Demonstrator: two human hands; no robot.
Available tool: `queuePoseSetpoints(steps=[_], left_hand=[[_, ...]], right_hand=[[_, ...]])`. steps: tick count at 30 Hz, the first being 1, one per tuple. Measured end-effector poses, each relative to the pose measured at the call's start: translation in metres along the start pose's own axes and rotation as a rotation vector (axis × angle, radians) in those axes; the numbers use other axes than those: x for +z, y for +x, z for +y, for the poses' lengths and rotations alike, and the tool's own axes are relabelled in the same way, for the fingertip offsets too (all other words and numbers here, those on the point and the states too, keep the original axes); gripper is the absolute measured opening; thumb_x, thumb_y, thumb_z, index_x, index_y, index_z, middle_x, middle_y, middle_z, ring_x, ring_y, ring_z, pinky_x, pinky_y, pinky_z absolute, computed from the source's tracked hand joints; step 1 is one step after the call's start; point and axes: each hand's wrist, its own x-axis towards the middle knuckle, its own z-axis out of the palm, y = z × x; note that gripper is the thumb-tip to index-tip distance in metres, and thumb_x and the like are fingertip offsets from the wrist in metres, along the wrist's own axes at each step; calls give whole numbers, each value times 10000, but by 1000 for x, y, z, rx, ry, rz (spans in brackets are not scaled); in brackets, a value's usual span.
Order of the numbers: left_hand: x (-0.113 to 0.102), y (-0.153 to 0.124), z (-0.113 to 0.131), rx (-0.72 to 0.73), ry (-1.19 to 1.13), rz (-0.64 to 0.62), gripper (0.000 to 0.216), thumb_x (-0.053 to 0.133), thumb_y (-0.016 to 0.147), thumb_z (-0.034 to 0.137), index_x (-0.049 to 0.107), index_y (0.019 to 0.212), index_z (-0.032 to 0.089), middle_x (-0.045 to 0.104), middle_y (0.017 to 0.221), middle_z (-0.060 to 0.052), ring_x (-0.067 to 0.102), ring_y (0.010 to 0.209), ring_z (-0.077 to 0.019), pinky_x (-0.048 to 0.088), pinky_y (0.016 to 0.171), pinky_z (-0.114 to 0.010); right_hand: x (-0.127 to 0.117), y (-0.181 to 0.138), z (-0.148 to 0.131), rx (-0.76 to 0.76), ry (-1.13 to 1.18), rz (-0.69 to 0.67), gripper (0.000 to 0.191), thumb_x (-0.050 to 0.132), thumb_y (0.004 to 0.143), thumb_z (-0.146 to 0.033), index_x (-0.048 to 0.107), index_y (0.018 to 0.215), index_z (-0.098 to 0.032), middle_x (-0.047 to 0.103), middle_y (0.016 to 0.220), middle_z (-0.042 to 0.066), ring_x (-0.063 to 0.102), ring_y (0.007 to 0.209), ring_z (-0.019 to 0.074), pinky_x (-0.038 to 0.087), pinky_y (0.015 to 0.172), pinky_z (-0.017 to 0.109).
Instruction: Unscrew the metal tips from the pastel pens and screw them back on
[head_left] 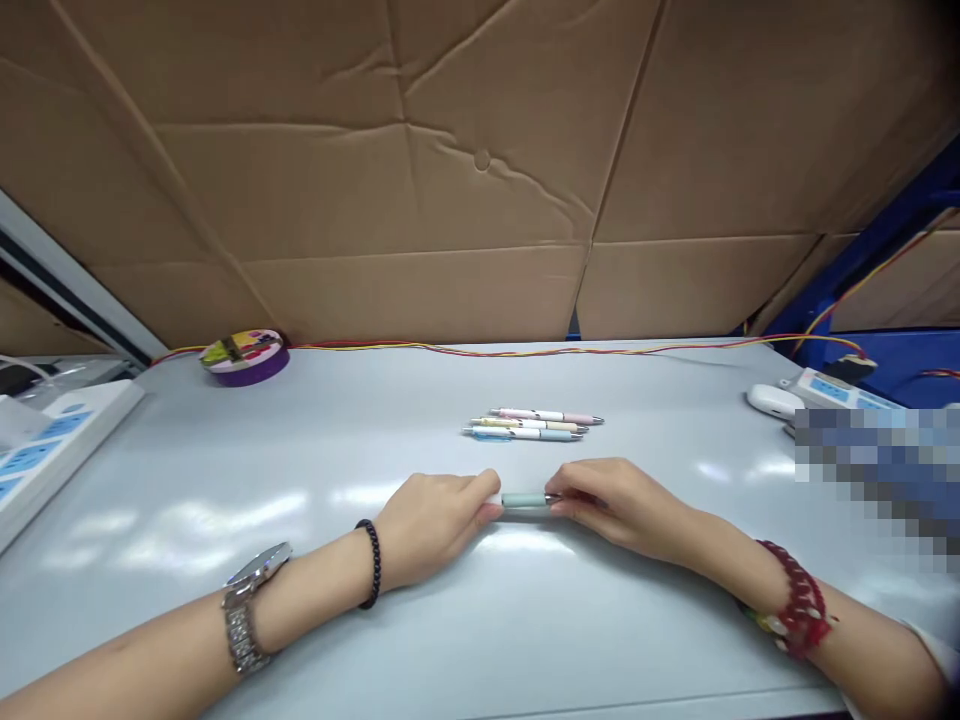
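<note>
A pen with a pale green grip lies level between my two hands, low over the table. My left hand is closed around its white end, which is mostly hidden by the fingers. At the other end, my right hand pinches the metal tip between thumb and fingers. Just beyond the hands, several click pens rest side by side: a pink and white pen, a yellowish one and a light blue one.
A round purple box sits at the back left. Power strips stand at the left and right edges, with a white mouse-like object by the right one. Red and yellow wires run along the back below a cardboard wall.
</note>
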Motion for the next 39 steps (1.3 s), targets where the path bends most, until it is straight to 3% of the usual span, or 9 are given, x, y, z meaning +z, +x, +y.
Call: queuePoseSetpoints(steps=[6,11,16,19,22,25,31,34,39], left_hand=[[0,-1,3,18,-13,63,205,276,967,283,437,862,215,608,700,15,534,586,-164,291,481,-243],[1,-4,6,145,185,365,280,305,971,253,506,783,200,554,638,2,466,571,-151,290,495,-251],[2,-3,5,215,262,504,143,382,921,146,513,968,180,582,746,-16,472,633,-165,374,593,-284],[1,-4,11,230,244,615,227,472,878,180,466,1105,172,564,938,-65,499,822,-203,437,744,-336],[1,-6,16,277,221,734,299,527,808,99,461,1070,227,481,1052,-75,446,975,-223,406,906,-404],[0,-8,15,309,86,641,139,484,817,88,445,888,201,484,1036,-89,439,999,-226,428,875,-381],[-4,-5,11,293,-181,430,162,334,869,81,354,759,199,509,855,-57,442,803,-188,431,692,-309],[-4,-4,12,284,-138,355,182,304,900,122,373,746,193,502,779,-46,416,698,-172,400,611,-285],[0,-3,10,317,-11,315,249,302,907,99,407,699,187,467,648,-10,367,586,-152,325,539,-256]], right_hand=[[10,3,1,11,-8,-3,325,288,955,-330,377,665,-212,396,548,-40,369,476,118,291,487,230],[10,0,-7,10,152,85,393,252,958,-365,300,600,-210,319,523,-50,309,450,102,277,473,229],[6,0,-14,130,301,131,455,263,962,-398,312,557,-197,365,501,-46,322,442,87,290,463,221],[0,2,-9,219,409,237,491,294,951,-451,334,534,-196,373,458,-49,323,425,87,298,459,222],[-9,4,4,337,487,467,477,323,931,-501,400,571,-199,385,408,-57,341,411,99,311,460,227],[-15,8,20,405,484,636,439,326,926,-512,444,641,-201,431,430,-53,374,427,110,328,471,231],[-17,12,38,341,177,521,270,442,904,-395,586,803,-190,599,755,8,529,686,157,394,627,265],[-15,12,42,330,90,502,203,469,887,-350,602,925,-202,609,863,34,549,812,191,425,686,294],[-13,10,52,345,6,488,207,461,871,-334,604,950,-208,575,983,72,531,952,228,460,787,362]])
